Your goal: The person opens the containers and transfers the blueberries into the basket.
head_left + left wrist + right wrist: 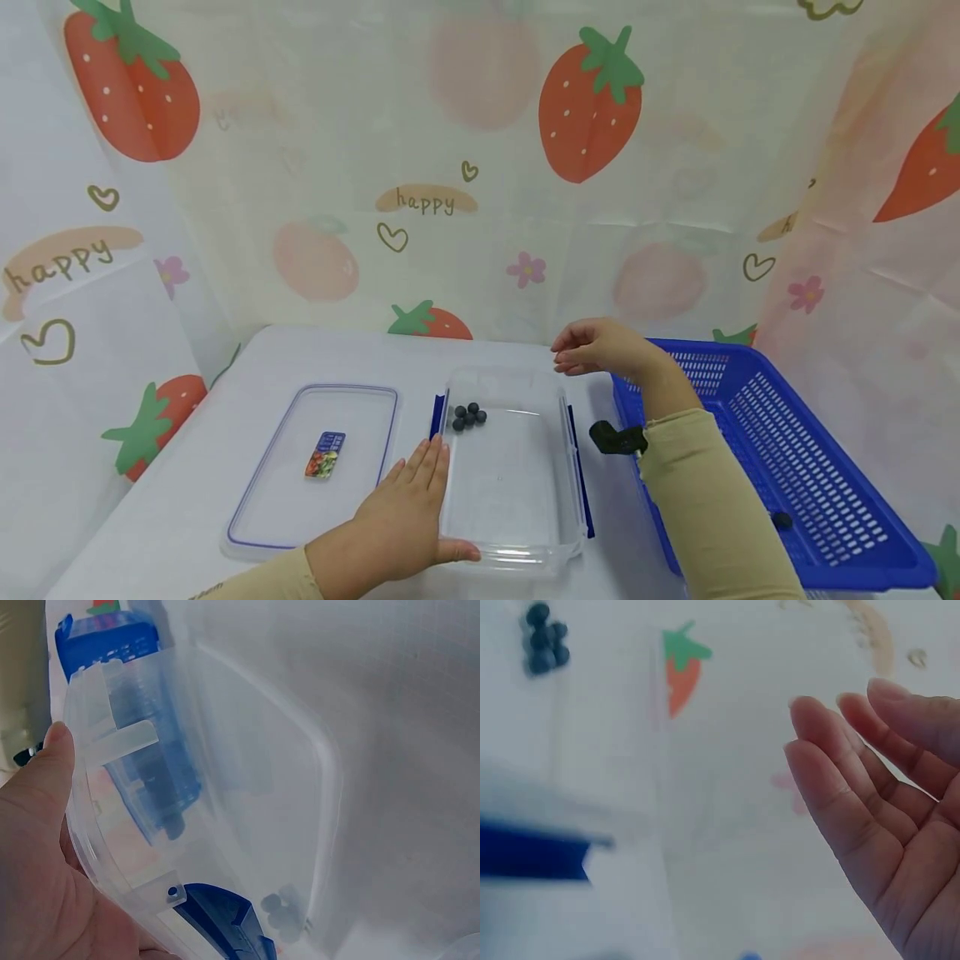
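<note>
A clear plastic box (517,492) with blue side clips stands on the table, and several small dark balls (468,416) lie in its far left corner. My left hand (408,517) rests flat against the box's near left side, fingers straight along the wall and thumb along the front rim. The left wrist view shows that palm (37,847) pressed to the clear wall (225,787). My right hand (592,348) hovers above the box's far right corner, fingers relaxed and empty; the right wrist view shows its open fingers (870,810) and the balls (544,637) far off.
The box's clear lid (315,467) lies flat to the left, with a small sticker (326,454) on it. A blue perforated basket (780,467) stands at the right with one dark ball (782,520) in it. A strawberry-print cloth hangs behind and at both sides.
</note>
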